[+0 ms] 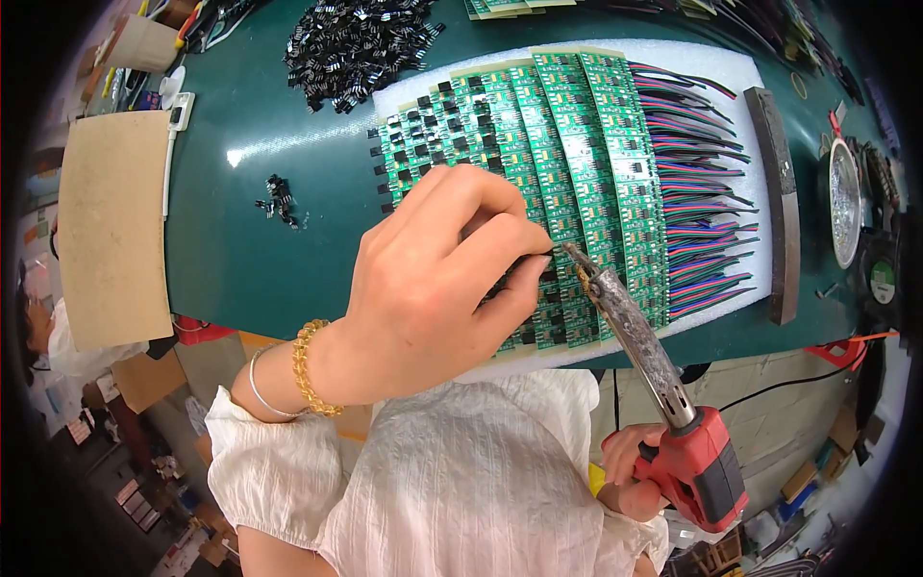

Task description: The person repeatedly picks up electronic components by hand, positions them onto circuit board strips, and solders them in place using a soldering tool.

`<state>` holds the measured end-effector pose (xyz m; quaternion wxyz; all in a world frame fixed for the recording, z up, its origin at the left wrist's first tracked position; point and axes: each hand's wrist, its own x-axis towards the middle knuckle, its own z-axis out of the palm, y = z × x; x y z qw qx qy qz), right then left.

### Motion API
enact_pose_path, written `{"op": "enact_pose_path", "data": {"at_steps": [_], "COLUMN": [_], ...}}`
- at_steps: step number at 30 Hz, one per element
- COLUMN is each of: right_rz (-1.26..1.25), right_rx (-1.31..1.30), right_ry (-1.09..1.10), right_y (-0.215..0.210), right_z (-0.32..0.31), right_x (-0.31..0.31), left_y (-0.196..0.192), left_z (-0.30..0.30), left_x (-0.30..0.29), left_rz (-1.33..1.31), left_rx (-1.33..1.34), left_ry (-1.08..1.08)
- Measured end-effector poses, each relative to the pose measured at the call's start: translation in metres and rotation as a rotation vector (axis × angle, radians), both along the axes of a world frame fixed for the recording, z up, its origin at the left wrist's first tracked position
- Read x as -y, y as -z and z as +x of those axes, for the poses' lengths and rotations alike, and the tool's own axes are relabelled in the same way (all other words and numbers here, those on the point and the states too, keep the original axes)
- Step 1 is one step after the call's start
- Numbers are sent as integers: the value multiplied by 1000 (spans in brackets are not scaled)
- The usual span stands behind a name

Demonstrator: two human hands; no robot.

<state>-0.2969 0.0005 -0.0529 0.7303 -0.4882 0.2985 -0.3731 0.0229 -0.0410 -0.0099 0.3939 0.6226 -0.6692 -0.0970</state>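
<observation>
Rows of green circuit boards (538, 125) lie overlapped on a white foam sheet (716, 72), with small black components along the left rows. My left hand (433, 264) reaches over the boards, thumb and fingers pinched together at one board; what they hold, if anything, is hidden. My right hand (635, 471) grips the red and black handle of a soldering gun (649, 341). Its tip touches or nearly touches the boards just right of my left fingertips. Bundles of thin coloured wires (697, 192) run from the boards' right ends.
A big heap of small black components (361, 48) sits at the back, and a smaller cluster (279, 202) lies to the left. A dark bar (775, 202) stands along the foam's right side. Farther right is a round metal dish (844, 202). A cardboard sheet (117, 231) covers the left table edge.
</observation>
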Motion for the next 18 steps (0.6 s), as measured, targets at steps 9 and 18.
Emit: {"op": "enact_pose_path", "data": {"at_steps": [9, 18], "right_rz": [-49, -57], "right_rx": [-121, -32], "right_ry": [-84, 14], "right_y": [-7, 0], "right_z": [4, -1], "right_x": [17, -1], "left_y": [0, 0], "left_z": [2, 4], "left_x": [0, 0], "left_rz": [1, -3], "left_rx": [-13, -6], "left_ry": [15, 12]}}
